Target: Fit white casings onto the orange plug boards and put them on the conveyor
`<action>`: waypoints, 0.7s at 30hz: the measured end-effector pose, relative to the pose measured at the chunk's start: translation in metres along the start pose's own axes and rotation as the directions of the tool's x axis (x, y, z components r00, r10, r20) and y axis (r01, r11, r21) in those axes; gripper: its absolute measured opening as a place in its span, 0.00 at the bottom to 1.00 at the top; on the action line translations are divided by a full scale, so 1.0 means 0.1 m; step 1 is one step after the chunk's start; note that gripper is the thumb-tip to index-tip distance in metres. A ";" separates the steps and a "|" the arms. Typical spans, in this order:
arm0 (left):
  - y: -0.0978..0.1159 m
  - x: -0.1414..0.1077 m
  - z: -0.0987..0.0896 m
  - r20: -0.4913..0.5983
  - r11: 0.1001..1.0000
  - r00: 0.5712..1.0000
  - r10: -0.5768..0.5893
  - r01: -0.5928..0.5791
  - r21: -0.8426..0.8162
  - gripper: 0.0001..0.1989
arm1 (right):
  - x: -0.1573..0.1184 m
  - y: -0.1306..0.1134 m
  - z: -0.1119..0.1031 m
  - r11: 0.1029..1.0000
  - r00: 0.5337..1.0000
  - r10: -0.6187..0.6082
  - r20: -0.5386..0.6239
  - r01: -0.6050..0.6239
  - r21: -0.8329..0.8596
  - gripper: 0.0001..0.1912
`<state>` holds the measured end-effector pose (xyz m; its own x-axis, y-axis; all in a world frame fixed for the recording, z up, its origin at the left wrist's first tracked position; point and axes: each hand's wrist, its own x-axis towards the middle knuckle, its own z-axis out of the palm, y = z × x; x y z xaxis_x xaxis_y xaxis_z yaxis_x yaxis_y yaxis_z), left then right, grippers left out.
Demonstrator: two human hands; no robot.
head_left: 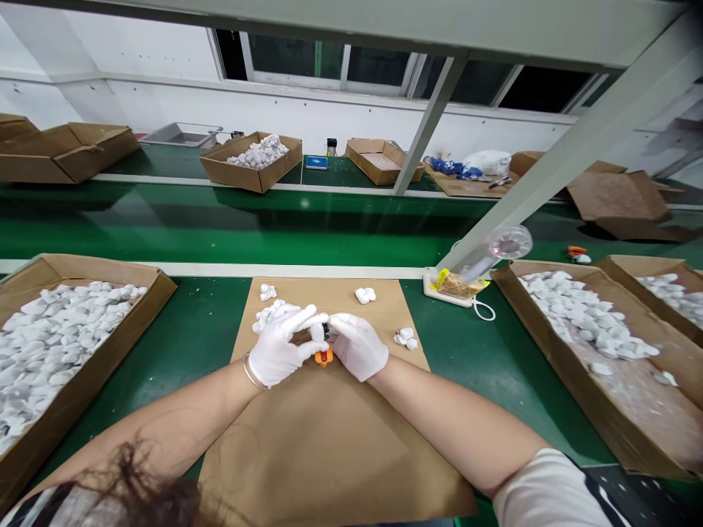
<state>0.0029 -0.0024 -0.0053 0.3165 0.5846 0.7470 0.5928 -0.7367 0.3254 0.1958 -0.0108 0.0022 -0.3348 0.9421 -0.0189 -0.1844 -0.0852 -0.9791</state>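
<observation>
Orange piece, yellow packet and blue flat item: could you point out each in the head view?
Orange piece (pixel 324 357): head view, on the middle of its body.
Yellow packet (pixel 459 285): head view, middle of its visible side.
Blue flat item (pixel 317 162): head view, middle of its upper face.

A small orange-and-black piece (pixel 324 357) sits between left hand (pixel 283 347) and right hand (pixel 358 345).

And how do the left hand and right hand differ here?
The left hand has a bracelet at its wrist; the right hand shows none. A gap shows between the left hand's thumb and fingers, while the right hand's fingers are bunched together. Both wear white gloves and are beside the orange part.
</observation>
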 end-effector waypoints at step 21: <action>0.16 -0.08 0.07 0.044 0.994 0.998 -0.038 0.043 -0.103 0.27 | -0.14 -0.10 0.12 0.994 0.996 0.065 0.056 -0.060 -0.089 0.25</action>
<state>0.0153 -0.0160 -0.0102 0.3260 0.6269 0.7076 0.5264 -0.7421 0.4150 0.1915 -0.0268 0.0146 -0.3971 0.9150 -0.0716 -0.0807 -0.1125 -0.9904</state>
